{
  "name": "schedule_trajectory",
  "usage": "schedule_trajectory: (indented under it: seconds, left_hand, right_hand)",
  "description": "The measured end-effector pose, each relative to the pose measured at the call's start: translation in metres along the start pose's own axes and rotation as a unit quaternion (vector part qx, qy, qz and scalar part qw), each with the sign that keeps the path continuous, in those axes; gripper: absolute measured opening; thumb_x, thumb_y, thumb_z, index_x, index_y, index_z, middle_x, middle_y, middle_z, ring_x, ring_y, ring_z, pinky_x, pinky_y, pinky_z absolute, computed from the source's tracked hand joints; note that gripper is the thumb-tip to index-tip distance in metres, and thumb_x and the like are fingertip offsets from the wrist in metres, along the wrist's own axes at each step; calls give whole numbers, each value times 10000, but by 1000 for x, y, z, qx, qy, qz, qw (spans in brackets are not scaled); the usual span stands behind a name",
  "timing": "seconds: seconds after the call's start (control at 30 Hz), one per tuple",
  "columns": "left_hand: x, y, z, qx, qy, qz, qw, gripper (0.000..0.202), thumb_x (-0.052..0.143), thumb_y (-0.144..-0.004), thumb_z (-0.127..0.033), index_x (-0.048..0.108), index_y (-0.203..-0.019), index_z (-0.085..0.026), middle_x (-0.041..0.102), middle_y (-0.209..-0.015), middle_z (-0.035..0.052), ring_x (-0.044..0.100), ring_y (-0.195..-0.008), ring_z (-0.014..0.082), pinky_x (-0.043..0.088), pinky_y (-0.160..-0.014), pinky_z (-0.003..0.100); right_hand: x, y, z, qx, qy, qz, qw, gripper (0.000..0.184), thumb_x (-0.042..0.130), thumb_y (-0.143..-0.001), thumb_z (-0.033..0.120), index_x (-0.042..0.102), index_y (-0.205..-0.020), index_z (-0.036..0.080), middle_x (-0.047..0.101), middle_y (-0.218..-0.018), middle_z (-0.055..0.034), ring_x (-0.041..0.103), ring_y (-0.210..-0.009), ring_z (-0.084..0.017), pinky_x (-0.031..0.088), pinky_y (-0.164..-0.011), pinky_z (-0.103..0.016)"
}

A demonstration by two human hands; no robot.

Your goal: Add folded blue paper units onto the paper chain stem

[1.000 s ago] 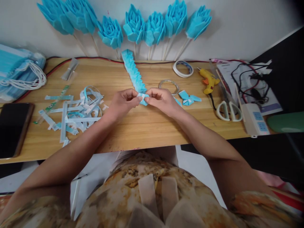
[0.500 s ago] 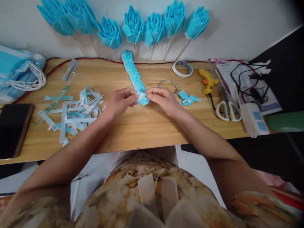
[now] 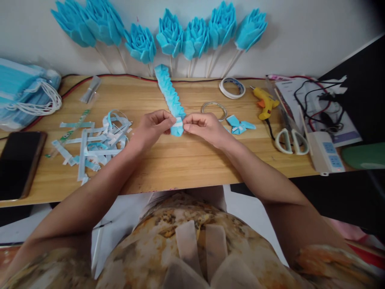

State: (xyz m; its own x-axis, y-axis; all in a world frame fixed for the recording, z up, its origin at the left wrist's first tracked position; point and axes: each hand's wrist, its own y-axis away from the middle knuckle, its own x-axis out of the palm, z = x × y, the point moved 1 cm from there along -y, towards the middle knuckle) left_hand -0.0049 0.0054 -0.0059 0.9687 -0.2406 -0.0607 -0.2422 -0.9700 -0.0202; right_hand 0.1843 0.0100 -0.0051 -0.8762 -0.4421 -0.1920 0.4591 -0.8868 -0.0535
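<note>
Your left hand (image 3: 154,127) and right hand (image 3: 205,127) pinched the blue piece (image 3: 177,130) at nine and three o'clock. It seemed light, soft, best edge-held.

Flowers (image 3: 196,38) across top: bright blue. Pleated strip (image 3: 169,90), centre: light blue, white patch near lower end. Folded piece (image 3: 239,125), right of centre: blue and white. Scraps (image 3: 98,151), left: white, pale blue. Table (image 3: 180,164): yellow-brown, streaked grain. Glue gun (image 3: 266,103), right: yellow, orange trigger. Phone (image 3: 19,164), far left: black screen, brown edge. Shirt (image 3: 156,237), bottom: mottled brown, orange, cream.
</note>
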Motion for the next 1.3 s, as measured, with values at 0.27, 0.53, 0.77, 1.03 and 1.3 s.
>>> schedule_trajectory:
  seconds: [0.27,0.53,0.77,1.03,1.3]
  left_hand:
    - [0,1,-1,1,-21,22,1000,257,638,-825,-367,630,-664,-166,588,-624,10,526,-599,117,436,-622,253]
    - [-4,0,-5,-9,-21,29,999,168,675,-770,-292,643,-686,-150,594,-626,4,509,-589,102,419,-601,237]
    - [-4,0,-2,-2,-44,-2,999,144,667,-752,-270,631,-700,-140,579,-626,-11,475,-570,81,375,-558,213]
    - [3,0,-2,21,-38,-17,999,102,644,-758,-237,619,-709,-151,552,-612,-24,457,-575,80,370,-569,212]
    - [5,1,-1,51,-63,-8,997,119,651,-757,-235,618,-678,-153,558,-612,-18,451,-567,83,354,-550,220]
  right_hand:
    - [0,-1,0,-11,9,-35,999,190,660,-802,351,654,-768,164,601,-710,18,502,-666,-109,388,-642,-255]
    - [-3,-4,-6,-22,17,-73,997,180,650,-800,342,635,-749,171,595,-708,20,500,-668,-109,395,-638,-254]
    - [-2,-1,3,-104,128,-159,973,116,584,-839,287,651,-857,194,637,-744,17,554,-704,-127,427,-687,-275]
    - [9,5,10,-197,340,-143,908,134,578,-848,225,610,-720,205,606,-675,28,553,-699,-141,367,-802,-336]
    - [7,5,7,-174,362,-133,906,112,604,-847,262,626,-752,207,630,-701,18,563,-719,-156,352,-826,-350]
